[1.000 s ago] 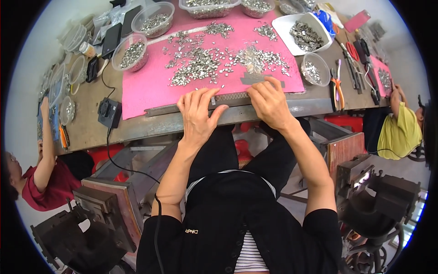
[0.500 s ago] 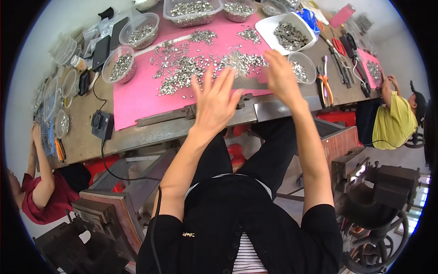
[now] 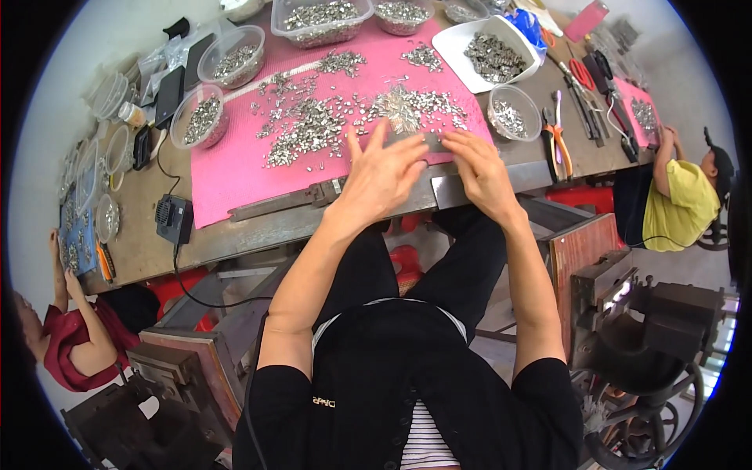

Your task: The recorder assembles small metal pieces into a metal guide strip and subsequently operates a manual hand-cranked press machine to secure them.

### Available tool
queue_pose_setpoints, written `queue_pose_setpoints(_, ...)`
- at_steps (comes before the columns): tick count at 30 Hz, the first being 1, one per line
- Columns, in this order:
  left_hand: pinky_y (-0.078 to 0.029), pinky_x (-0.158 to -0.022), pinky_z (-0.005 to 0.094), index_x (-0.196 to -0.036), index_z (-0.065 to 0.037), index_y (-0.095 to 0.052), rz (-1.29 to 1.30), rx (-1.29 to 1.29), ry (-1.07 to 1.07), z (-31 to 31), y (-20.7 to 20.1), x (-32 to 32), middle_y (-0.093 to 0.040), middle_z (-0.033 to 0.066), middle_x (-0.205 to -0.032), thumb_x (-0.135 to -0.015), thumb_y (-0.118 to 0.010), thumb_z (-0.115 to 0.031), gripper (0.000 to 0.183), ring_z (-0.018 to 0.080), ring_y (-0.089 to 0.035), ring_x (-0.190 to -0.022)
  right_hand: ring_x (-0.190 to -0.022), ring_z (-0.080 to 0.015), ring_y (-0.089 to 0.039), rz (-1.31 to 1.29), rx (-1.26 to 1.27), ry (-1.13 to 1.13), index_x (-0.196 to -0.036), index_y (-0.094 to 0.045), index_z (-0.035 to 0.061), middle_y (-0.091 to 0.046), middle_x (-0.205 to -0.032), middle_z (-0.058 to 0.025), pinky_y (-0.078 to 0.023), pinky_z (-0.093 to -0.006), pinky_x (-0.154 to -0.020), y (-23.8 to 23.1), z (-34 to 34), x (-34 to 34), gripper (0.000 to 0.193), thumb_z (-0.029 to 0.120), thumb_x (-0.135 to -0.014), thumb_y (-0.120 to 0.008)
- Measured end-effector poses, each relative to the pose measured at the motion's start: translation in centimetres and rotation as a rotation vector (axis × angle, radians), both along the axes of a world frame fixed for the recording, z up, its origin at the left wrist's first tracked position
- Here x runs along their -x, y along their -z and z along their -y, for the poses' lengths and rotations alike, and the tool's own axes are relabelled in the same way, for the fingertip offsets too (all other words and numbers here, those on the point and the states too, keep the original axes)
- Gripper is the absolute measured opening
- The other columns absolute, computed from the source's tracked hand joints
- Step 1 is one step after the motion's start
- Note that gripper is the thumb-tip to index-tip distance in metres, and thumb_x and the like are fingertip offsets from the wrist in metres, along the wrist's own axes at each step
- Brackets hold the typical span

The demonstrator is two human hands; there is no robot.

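Note:
At the near edge of the pink mat (image 3: pixel 235 182), my two hands are close together over a long dark metal bar fixture (image 3: pixel 282 202). My left hand (image 3: pixel 379 177) has its fingers apart, reaching to the right, with nothing visible in it. Facing it, my right hand (image 3: pixel 484 174) has its fingers stretched out and slightly bent; its palm side is hidden. Just beyond the fingertips lies a heap of small silvery metal pieces (image 3: pixel 431 108), with a tangle of thin, pale, shiny strands (image 3: pixel 398 110) on it. A larger scatter of metal pieces (image 3: pixel 307 129) spreads to the left.
Clear tubs of metal parts (image 3: pixel 222 124) line the mat's left and far sides. To the right stand a white tray (image 3: pixel 448 48), a round tub (image 3: pixel 535 124) and orange-handled pliers (image 3: pixel 561 153). A black adapter (image 3: pixel 174 217) sits left. Co-workers sit at both sides.
My right hand has come down toward me from the far heap to the mat's near edge. My left hand has shifted slightly right and nearer. The left co-worker's hands have moved apart.

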State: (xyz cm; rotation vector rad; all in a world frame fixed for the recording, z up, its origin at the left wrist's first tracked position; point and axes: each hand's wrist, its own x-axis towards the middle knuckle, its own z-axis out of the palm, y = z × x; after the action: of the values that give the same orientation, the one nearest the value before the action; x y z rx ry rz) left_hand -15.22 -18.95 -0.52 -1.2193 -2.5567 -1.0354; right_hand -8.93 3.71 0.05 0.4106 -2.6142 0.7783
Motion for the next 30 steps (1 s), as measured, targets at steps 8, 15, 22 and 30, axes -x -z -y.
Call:
queue_pose_setpoints(8,-0.032,-0.1,0.0505,-0.093,-0.014,-0.073,-0.055,-0.15,-0.149,-1.5,0.1,2.8,-0.066,0.0019,-0.09,-0.084,-0.076,-0.017,0.01,0.0245,-0.057,-0.097,-0.095,-0.028,-0.065,-0.056,0.181,0.167,-0.102,-0.074,0.0042,-0.07,-0.099,-0.011,-0.051,-0.0385,-0.084,0.7,0.9,1.7,0.014,0.002,-0.089,-0.071)
queue_pose_setpoints(15,-0.032,-0.1,0.05,-0.095,-0.015,-0.076,-0.121,-0.035,-0.194,-3.1,1.1,3.5,-0.066,0.0025,-0.088,-0.086,-0.077,-0.022,0.012,0.0245,-0.059,-0.096,-0.096,-0.0284,-0.063,-0.132,0.013,0.134,-0.101,-0.074,0.0051,-0.069,-0.099,-0.0098,-0.05,-0.0378,-0.084,0.8,1.0,1.8,0.014,0.004,-0.086,-0.074)
queue_pose_setpoints(22,-0.032,-0.101,0.0506,-0.09,-0.013,-0.075,-0.114,-0.03,-0.144,-3.1,0.8,3.6,-0.063,0.004,-0.089,-0.085,-0.077,-0.02,0.008,0.0248,-0.059,-0.095,-0.096,-0.0281,-0.063,-0.119,0.021,0.132,-0.101,-0.073,0.0038,-0.069,-0.098,-0.0103,-0.05,-0.0368,-0.085,0.7,0.8,1.6,0.013,0.003,-0.089,-0.071)
queue_pose_setpoints(30,-0.031,-0.103,0.0564,-0.09,-0.012,-0.071,-0.064,-0.128,-0.119,-2.1,0.6,3.3,-0.065,0.0044,-0.091,-0.086,-0.071,-0.014,0.005,0.0263,-0.06,-0.098,-0.094,-0.0296,-0.061,-0.092,0.19,0.219,-0.096,-0.074,0.0065,-0.066,-0.094,-0.0094,-0.048,-0.0411,-0.085,1.7,1.2,2.4,0.012,0.007,-0.084,-0.076)
